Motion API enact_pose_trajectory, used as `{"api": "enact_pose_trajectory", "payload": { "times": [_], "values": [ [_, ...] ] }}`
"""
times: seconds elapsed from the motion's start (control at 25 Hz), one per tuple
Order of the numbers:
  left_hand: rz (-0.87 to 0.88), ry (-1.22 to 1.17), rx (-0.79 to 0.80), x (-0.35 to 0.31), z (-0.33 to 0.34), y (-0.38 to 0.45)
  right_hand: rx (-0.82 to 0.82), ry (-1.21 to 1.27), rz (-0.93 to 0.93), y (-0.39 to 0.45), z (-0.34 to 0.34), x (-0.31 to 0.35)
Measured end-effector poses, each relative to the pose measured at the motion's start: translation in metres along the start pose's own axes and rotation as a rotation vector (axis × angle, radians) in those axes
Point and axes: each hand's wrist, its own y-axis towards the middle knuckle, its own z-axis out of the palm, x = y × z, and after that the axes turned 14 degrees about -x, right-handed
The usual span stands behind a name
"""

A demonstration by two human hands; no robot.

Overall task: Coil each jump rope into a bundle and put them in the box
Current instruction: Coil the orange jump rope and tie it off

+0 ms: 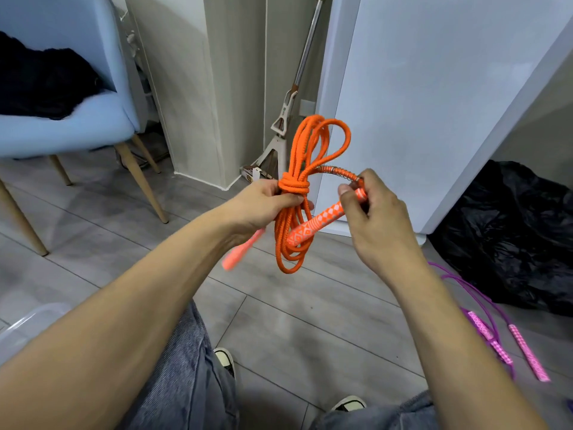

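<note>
An orange jump rope (pixel 310 141) is coiled into a bundle of long loops, with a few turns of rope wrapped round its middle. My left hand (pixel 266 203) grips the bundle just below those turns, and one orange handle (pixel 245 248) sticks out under that hand. My right hand (pixel 369 209) pinches the top of the second orange patterned handle (pixel 316 223), where a metal spring joins it to the rope. A purple jump rope (pixel 483 311) with pink patterned handles lies loose on the floor at the lower right. A clear plastic box (pixel 28 324) shows at the left edge.
A pale blue chair (pixel 77 119) with dark clothing on it stands at the left. A mop (pixel 291 103) leans in the corner behind the rope. A white cabinet (pixel 434 103) and a black plastic bag (pixel 514 231) are at the right. The floor is grey tile.
</note>
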Motion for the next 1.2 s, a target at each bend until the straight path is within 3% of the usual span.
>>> {"api": "enact_pose_trajectory", "payload": {
  "times": [0.24,0.4,0.56,0.68,0.76,0.88,0.92,1.0,1.12,1.2],
  "values": [
    [-0.148,-0.207,0.034,-0.004,0.0,-0.001,0.057,0.174,0.236,0.01,0.01,-0.024],
    [-0.099,-0.207,0.031,-0.001,0.007,-0.003,0.164,0.192,0.181,0.001,0.019,-0.014],
    [-0.01,-0.206,-0.111,0.002,0.012,-0.001,0.24,-0.02,0.118,-0.01,0.026,-0.006],
    [-0.049,-0.284,-0.187,0.002,0.008,0.003,0.234,0.185,0.39,-0.008,0.028,-0.006],
    [-0.086,-0.373,-0.245,0.0,0.005,0.006,0.387,0.205,0.513,-0.004,0.021,-0.015],
    [-0.148,-0.478,-0.287,-0.003,0.002,0.007,0.715,-0.043,0.442,-0.015,0.025,-0.03],
    [-0.165,-0.498,-0.285,-0.003,0.002,0.007,0.763,-0.024,0.447,-0.023,0.033,-0.029],
    [-0.179,-0.519,-0.273,-0.005,0.005,0.006,0.661,0.166,0.494,-0.037,0.055,-0.021],
    [-0.159,-0.553,-0.271,-0.004,0.008,0.003,0.253,0.474,0.459,-0.04,0.08,-0.013],
    [-0.149,-0.536,-0.286,-0.002,0.008,0.003,0.231,0.582,0.51,-0.035,0.082,-0.011]
  ]
}}
